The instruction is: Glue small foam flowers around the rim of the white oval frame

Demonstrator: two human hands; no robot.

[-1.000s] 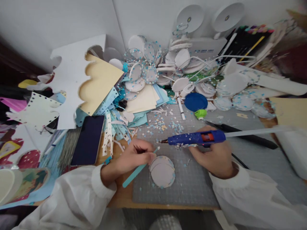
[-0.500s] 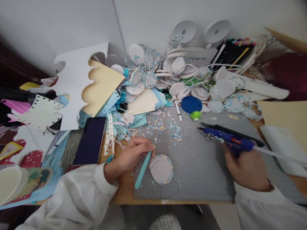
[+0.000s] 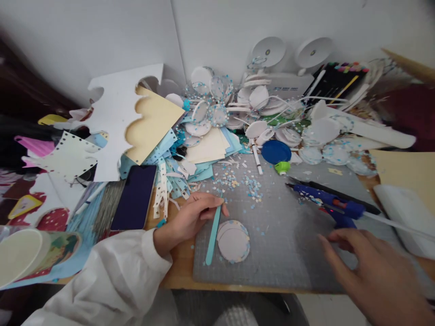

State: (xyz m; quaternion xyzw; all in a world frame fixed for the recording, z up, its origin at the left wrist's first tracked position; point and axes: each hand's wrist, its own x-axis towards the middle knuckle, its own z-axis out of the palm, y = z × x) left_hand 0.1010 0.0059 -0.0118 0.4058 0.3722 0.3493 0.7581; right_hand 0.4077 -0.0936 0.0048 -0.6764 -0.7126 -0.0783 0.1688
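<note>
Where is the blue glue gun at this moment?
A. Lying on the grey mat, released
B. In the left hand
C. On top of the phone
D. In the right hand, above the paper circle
A: the blue glue gun lies on the grey mat, while the open right hand is beside it, not holding it.

A single head-worn camera looks forward and steeply down from above the near edge of the desk, facing the white wall [image 3: 102, 40] at 12 o'clock. It sits close over the grey cutting mat [image 3: 288, 253] at centre, with the left hand [image 3: 190, 219] at 7 o'clock and the right hand [image 3: 377, 271] at 5 o'clock. Wide-angle bending curves the edges; no second view shares the scene.
</note>
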